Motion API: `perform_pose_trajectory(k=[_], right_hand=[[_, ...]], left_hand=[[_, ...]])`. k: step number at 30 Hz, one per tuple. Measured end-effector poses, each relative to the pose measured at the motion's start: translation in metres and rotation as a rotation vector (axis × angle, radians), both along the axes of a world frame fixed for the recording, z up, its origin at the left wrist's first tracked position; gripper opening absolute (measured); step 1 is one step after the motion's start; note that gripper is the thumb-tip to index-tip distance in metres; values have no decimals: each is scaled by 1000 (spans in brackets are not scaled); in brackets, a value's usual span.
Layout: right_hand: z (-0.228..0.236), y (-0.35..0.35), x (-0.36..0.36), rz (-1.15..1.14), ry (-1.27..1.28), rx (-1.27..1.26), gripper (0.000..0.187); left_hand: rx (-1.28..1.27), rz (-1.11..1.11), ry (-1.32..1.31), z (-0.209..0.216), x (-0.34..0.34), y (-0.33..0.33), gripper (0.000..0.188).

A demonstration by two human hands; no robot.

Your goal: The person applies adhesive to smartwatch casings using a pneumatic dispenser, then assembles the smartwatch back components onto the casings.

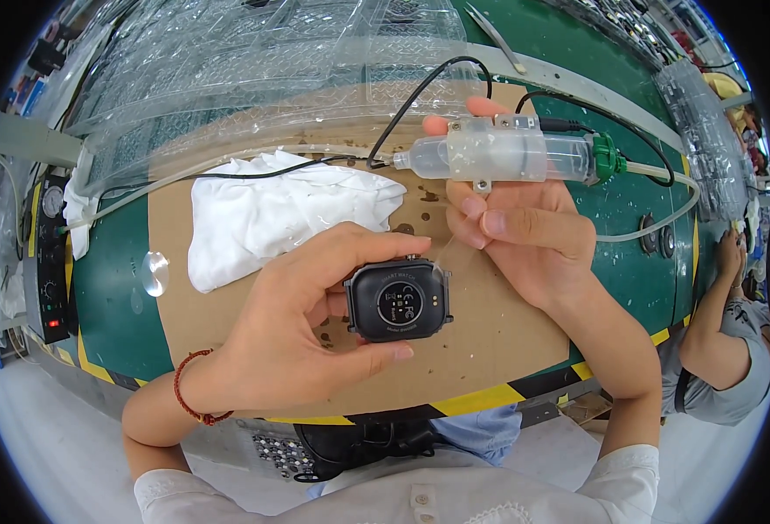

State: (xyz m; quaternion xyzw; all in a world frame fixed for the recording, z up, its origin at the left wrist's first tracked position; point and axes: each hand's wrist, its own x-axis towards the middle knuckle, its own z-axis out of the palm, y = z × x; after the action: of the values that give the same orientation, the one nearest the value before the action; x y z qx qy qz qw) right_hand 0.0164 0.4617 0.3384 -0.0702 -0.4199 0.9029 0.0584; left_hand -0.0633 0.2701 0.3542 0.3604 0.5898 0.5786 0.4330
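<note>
My left hand (306,306) is closed round the edges of a black smartwatch body (399,299), its back with the round sensor turned up and no strap on it. My right hand (533,231) holds a clear dispensing syringe (498,153) in a translucent sleeve, lying nearly level with its tip to the left. A green cap (608,159) with a hose closes its right end. Thumb and forefinger of that hand are pinched together just right of the watch. A faint, see-through strand or film seems to run from them toward the watch's corner; I cannot make out what it is.
A crumpled white cloth (285,214) lies on the stained cardboard sheet (507,341). Clear plastic trays (254,79) are stacked behind it. A black control box (51,262) with a gauge stands left, tweezers (497,39) lie at the back, and another person's arm (718,306) shows right.
</note>
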Motion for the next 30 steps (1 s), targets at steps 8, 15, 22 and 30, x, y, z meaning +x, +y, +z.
perform_pose_trajectory(k=[8,15,22,30], right_hand=[[0,-1,0,1,4,5,79],[0,-1,0,-3,4,7,79],[0,0,0,-3,2,-12,78],[-2,1,0,-2,5,-37,77]], left_hand=[[-12,28,47,-1,0,-1,53],[-38,43,39,0,0,-1,54],[-42,45,63,-1,0,-1,53],[-63,47,-179,4,2,-1,60]])
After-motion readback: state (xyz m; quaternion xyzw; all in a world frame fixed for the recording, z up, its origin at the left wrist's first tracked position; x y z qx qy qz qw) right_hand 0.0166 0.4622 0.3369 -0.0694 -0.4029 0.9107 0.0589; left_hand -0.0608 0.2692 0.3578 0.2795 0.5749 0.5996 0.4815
